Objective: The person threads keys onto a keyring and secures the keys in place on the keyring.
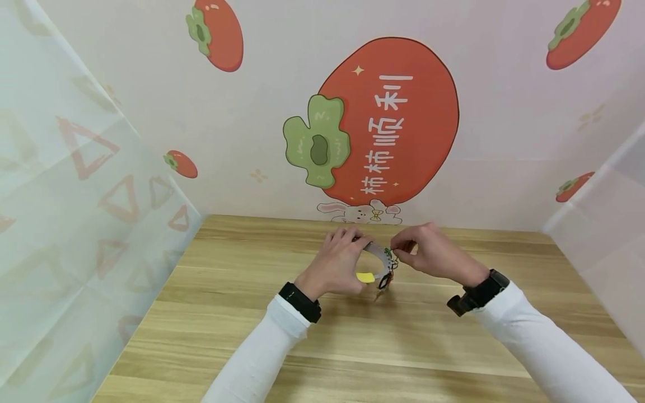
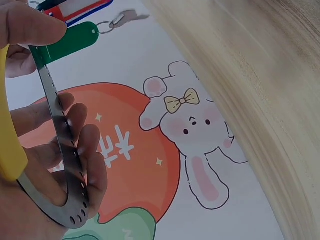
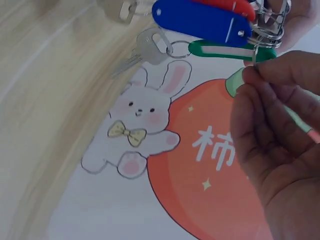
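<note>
In the head view my left hand (image 1: 339,263) grips a key holder, a curved grey metal band (image 2: 65,145) with a row of small holes and a yellow handle (image 2: 11,135). Its fingers curl round the band, and the thumb lies at a green key tag (image 2: 72,42). My right hand (image 1: 434,252) pinches a small metal piece at the end of that tag, beside a cluster of metal rings (image 3: 270,35). A blue key tag (image 3: 200,22) and a red key tag (image 3: 232,5) hang close by. A key (image 3: 150,47) dangles from the green tag's ring.
Under the hands lies a wooden tabletop (image 1: 242,313). Behind it rises a pale wall (image 1: 252,112) printed with orange persimmons and a rabbit (image 1: 363,214). A white sheet (image 1: 90,224) stands at the left and another panel (image 1: 599,235) at the right. Each wrist wears a black strap.
</note>
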`<action>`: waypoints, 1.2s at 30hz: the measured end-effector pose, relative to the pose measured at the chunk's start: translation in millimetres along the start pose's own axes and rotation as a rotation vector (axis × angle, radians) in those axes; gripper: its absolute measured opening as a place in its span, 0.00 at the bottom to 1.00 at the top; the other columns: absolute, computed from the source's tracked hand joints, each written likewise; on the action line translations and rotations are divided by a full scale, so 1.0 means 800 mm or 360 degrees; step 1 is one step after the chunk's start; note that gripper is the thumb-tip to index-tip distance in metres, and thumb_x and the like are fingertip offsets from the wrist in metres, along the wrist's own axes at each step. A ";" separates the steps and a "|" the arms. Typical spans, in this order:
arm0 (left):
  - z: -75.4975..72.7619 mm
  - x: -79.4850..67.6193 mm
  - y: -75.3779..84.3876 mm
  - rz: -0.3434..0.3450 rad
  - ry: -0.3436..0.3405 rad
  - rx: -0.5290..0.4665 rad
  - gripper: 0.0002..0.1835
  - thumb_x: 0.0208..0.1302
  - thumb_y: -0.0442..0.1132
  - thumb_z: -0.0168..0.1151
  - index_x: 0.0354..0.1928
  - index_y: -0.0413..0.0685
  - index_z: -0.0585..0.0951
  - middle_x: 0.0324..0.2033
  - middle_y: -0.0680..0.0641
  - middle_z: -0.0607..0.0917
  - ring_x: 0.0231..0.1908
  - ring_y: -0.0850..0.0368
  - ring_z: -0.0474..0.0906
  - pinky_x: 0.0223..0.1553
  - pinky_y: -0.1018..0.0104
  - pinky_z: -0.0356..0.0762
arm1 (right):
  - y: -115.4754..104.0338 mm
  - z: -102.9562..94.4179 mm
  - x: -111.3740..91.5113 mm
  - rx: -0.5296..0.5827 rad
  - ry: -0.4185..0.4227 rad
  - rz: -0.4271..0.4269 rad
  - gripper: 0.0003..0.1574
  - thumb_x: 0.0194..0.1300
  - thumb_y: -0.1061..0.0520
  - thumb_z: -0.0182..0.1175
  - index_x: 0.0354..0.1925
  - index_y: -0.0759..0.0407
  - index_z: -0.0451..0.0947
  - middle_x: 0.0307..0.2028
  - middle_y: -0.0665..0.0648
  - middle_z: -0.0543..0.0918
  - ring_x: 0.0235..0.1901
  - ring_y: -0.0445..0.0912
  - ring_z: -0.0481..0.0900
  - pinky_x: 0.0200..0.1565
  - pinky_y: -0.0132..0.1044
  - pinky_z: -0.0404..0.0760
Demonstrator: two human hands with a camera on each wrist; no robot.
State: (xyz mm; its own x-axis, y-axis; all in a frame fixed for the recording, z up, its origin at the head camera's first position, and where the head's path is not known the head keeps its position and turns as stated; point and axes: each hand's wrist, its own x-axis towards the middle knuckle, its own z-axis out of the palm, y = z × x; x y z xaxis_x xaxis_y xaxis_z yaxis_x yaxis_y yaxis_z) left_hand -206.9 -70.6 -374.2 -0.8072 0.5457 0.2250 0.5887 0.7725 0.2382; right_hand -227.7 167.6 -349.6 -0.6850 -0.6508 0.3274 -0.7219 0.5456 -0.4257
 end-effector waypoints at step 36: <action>-0.001 0.003 -0.001 -0.0024 0.0013 0.0142 0.46 0.40 0.49 0.77 0.68 0.50 0.76 0.59 0.46 0.74 0.61 0.44 0.66 0.61 0.44 0.65 | -0.008 0.001 -0.004 -0.0120 -0.0063 0.0141 0.17 0.55 0.69 0.74 0.44 0.59 0.87 0.41 0.50 0.87 0.40 0.47 0.83 0.41 0.47 0.83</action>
State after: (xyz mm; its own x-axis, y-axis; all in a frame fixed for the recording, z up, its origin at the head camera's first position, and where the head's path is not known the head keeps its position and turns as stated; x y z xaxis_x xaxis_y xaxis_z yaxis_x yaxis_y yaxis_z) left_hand -209.2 -70.3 -373.2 -0.8155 0.5312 0.2299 0.5697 0.8068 0.1568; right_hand -221.2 165.9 -348.3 -0.7429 -0.6180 0.2572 -0.6652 0.6390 -0.3862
